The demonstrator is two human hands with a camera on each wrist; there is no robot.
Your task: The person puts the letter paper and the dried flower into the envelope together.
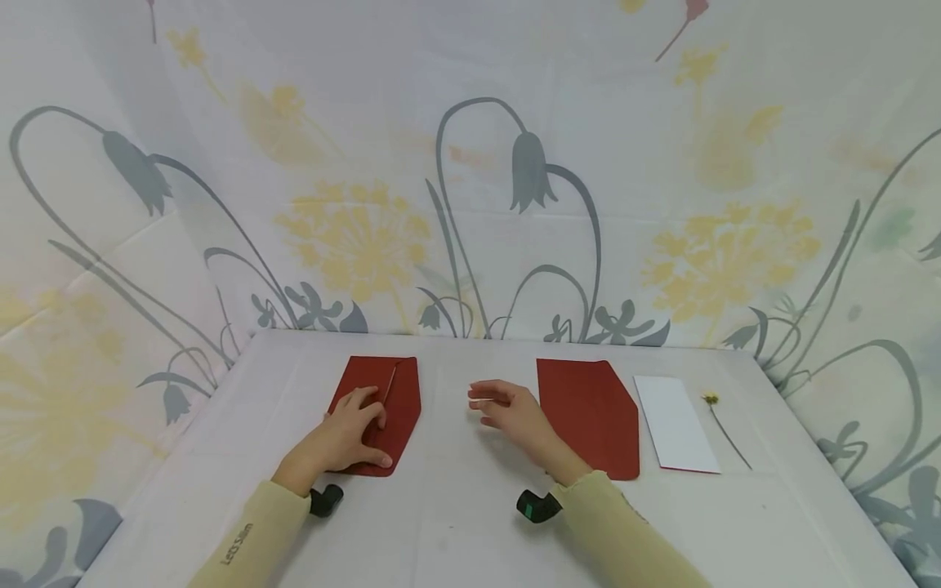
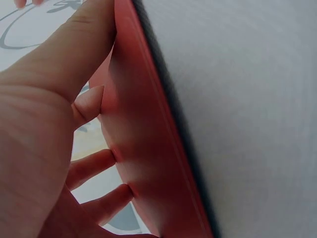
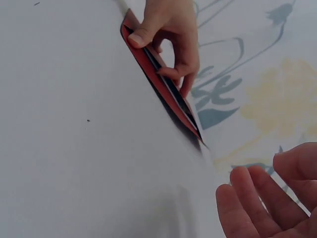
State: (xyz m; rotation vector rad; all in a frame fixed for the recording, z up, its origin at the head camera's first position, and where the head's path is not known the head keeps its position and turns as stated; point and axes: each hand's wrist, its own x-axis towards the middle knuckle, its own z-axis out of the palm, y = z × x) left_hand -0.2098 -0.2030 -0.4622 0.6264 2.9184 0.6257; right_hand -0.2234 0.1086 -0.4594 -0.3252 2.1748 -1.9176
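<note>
My left grip [image 1: 341, 437] rests on a red envelope [image 1: 367, 371] lying on the white bench [image 1: 456, 506], its thumb and fingers apart and pressing on the paper. The thumb is down on the flap [image 1: 406, 408] near its lower edge, while the bent fingers touch the other part of the envelope beside the slit. A thin pale strip [image 1: 390, 380] shows along that slit, just beyond my left fingertips; I cannot tell what it is. My right grip [image 1: 515, 412] hangs to the right of that envelope, well apart from it, with its thumb and fingers loosely bent and separated over the bench. Just right of my right grip lies a second red envelope [image 1: 588, 416], part of its near left side covered by my wrist. Farther right of my right grip is a white card [image 1: 676, 425] with a thin red line along its near edge, then a small yellow flower [image 1: 709, 398] on a long thin stem. Behind both grips, past the bench's far edge, a pale cloth [image 1: 500, 49] carries printed grey and yellow flowers. My sleeves [image 1: 625, 531] are pale yellow-green, with black devices [image 1: 539, 506] below my wrists.
</note>
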